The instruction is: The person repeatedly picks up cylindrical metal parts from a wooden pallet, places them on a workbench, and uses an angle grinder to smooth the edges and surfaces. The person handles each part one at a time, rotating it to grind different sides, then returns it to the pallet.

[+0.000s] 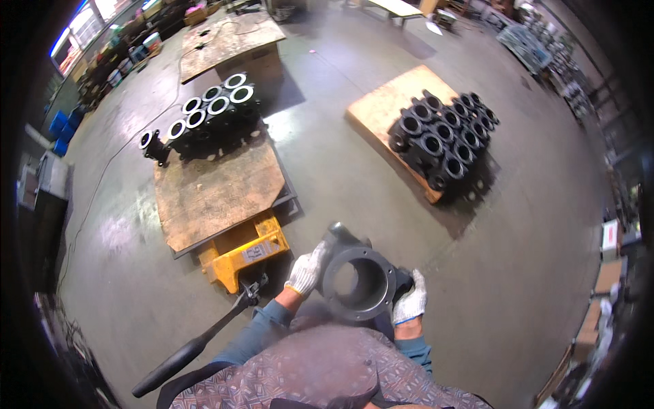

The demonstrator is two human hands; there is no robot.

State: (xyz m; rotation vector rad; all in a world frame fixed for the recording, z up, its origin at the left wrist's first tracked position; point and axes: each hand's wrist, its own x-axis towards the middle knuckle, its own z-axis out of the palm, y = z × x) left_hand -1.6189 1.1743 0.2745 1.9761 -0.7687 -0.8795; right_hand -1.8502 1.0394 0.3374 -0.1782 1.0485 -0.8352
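Observation:
Between my two gloved hands, close in front of my body, is a dark grey cast metal housing (329,274) with a wide round bore and a flange with small bolt holes. My left hand (307,270), in a white knit glove, grips its left side. On the opposite side my right hand (411,300), gloved the same way, is closed round a dark projecting part of the casting. The undersides of the housing and some of my fingertips are hidden.
Similar black housings (218,105) with bright rims stand on a wooden board (214,198) over a yellow pallet jack (248,252), its black handle (184,354) angled toward me. More dark housings (446,133) fill part of a pallet (388,102) at right. Cardboard boxes (608,277) line the right edge.

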